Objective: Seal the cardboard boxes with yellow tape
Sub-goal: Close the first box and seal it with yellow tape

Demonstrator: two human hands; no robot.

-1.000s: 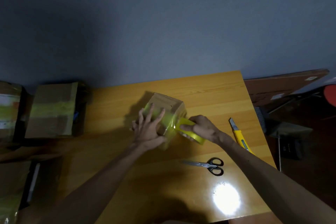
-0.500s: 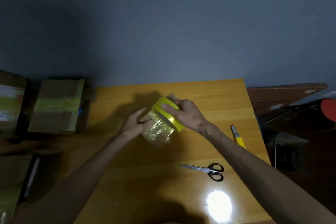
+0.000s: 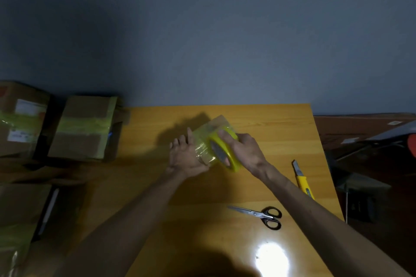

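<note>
Your right hand [image 3: 245, 150] has swung the tape roll [image 3: 221, 148] down the right side of the box [image 3: 203, 141], grip closed around it. Your left hand [image 3: 185, 155] presses flat against the box, grip open, at the middle of the surface [image 3: 270, 123].

Tally: two hands (left hand [image 3: 184, 157], right hand [image 3: 245, 148]), one roll of yellow tape [image 3: 219, 152], one small cardboard box [image 3: 206, 141], two taped boxes (outer box [image 3: 20, 119], inner box [image 3: 83, 128]), one dim carton [image 3: 18, 220], one pair of scissors [image 3: 258, 215], one utility knife [image 3: 302, 181], one tabletop [image 3: 270, 123].
</note>
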